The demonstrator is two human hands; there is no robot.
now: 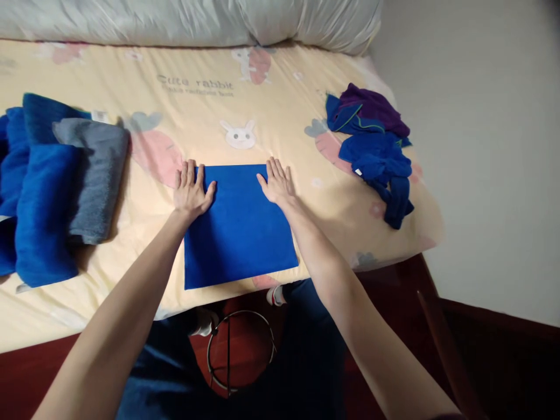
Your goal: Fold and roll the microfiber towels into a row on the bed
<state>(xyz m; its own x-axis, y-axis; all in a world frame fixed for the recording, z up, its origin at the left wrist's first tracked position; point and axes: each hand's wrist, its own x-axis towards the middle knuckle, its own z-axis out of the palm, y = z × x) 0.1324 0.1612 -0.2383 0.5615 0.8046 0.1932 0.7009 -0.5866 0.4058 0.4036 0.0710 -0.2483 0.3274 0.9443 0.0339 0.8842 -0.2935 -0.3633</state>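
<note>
A blue cloth (240, 227) lies flat on the bed in front of me, a smooth four-sided piece near the bed's front edge. My left hand (191, 189) rests open on its far left corner, fingers stretched and thumb out over the cloth. On the far right corner lies my right hand (278, 181), also open, its fingers pointing away from me. Both palms face down, and neither hand grips anything. Whether the cloth is a single layer or folded, I cannot tell.
Folded blue cloths (46, 216) and a grey towel (98, 181) are piled at the left. Crumpled blue and purple cloths (376, 134) lie at the right. A pale padded bundle (196, 20) runs along the bed's back. Below the bed edge is a metal ring frame (273, 338).
</note>
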